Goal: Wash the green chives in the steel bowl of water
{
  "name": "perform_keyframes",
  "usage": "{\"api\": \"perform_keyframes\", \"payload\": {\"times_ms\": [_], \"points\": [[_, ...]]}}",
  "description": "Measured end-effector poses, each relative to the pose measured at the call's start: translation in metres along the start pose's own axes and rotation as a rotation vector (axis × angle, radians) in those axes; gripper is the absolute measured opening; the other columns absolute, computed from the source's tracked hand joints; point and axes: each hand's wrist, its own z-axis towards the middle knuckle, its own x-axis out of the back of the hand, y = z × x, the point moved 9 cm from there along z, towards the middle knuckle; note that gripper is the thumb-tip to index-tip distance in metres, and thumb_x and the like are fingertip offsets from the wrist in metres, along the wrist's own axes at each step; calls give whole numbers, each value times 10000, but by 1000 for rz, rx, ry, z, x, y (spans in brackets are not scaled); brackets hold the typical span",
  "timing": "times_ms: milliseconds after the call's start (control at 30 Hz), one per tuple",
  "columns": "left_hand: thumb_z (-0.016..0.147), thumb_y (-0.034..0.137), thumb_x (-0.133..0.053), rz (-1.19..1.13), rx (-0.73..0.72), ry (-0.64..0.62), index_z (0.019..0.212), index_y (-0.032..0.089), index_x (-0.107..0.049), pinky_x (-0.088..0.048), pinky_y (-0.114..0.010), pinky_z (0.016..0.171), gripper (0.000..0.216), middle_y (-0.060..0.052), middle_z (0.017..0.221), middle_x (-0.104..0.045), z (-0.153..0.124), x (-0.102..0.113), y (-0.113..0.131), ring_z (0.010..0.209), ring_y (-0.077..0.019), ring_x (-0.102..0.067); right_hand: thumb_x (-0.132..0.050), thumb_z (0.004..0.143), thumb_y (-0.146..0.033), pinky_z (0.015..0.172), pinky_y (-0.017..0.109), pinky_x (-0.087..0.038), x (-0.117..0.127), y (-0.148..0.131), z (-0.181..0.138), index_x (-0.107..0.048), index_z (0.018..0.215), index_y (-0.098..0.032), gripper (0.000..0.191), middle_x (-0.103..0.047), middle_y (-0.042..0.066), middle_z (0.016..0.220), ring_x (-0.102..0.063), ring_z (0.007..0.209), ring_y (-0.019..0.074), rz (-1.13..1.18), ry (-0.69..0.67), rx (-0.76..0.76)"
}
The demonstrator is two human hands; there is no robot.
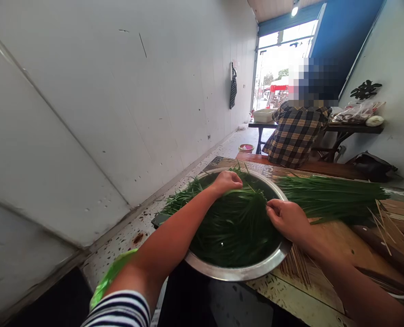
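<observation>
A wide metal bowl [229, 273] stands in front of me, heaped with long green leaves that look like garlic chives [234, 231]. Over the far part of the bowl, my left hand [227, 182] is closed, its curled fingers at the leaves. My right hand [287, 219] is at the bowl's right rim in a pinch, beside the gathered end of a bunch of leaves [259, 196]. What lies between the right fingertips is too small to make out. More leaves [183, 197] spill past the bowl's left side.
To the right, a big pile of chives [334, 195] lies by a wooden board [334, 240], a knife handle [382, 247] and thin wooden skewers [297, 265]. A person in a plaid shirt [295, 134] sits ahead, back turned. A wall [154, 113] runs along the left.
</observation>
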Motion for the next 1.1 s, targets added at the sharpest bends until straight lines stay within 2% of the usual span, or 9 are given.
{"api": "perform_keyframes", "payload": {"times_ms": [133,300,433,633,1100], "points": [[605,217,-694,-97,-10,30,741,85,-688,-433,-177,565,189,-30,671,-651,1,2,-3,600,-82,-555,-401,804,-340,572,246,-332,1,1,0,-659,804,-198,294,-661,25,675,-562,610,144,28,16,-12],[597,209,-709,-114,-8,21,892,105,-713,-460,-194,612,312,-29,704,-674,3,1,-7,606,-83,-566,-410,798,-343,560,248,-333,0,2,0,-657,802,-192,289,-651,21,655,-545,583,140,72,18,-15],[612,239,-707,-135,24,4,838,104,-728,-473,-209,637,263,-40,712,-686,1,-1,-6,627,-95,-581,-409,799,-344,558,249,-338,1,1,0,-658,806,-184,296,-650,25,652,-541,577,142,97,22,-10],[630,342,-703,-190,58,-7,862,102,-724,-467,-217,627,335,-53,728,-689,-5,-2,-1,633,-102,-580,-400,805,-344,558,248,-348,4,-2,0,-659,793,-184,305,-658,33,660,-551,580,145,105,30,2],[678,352,-624,-116,72,36,850,98,-728,-422,-195,603,323,-55,748,-689,-4,2,-2,634,-93,-553,-408,800,-350,549,244,-345,4,0,-1,-661,798,-184,302,-647,26,639,-546,570,142,124,47,-4]]}}
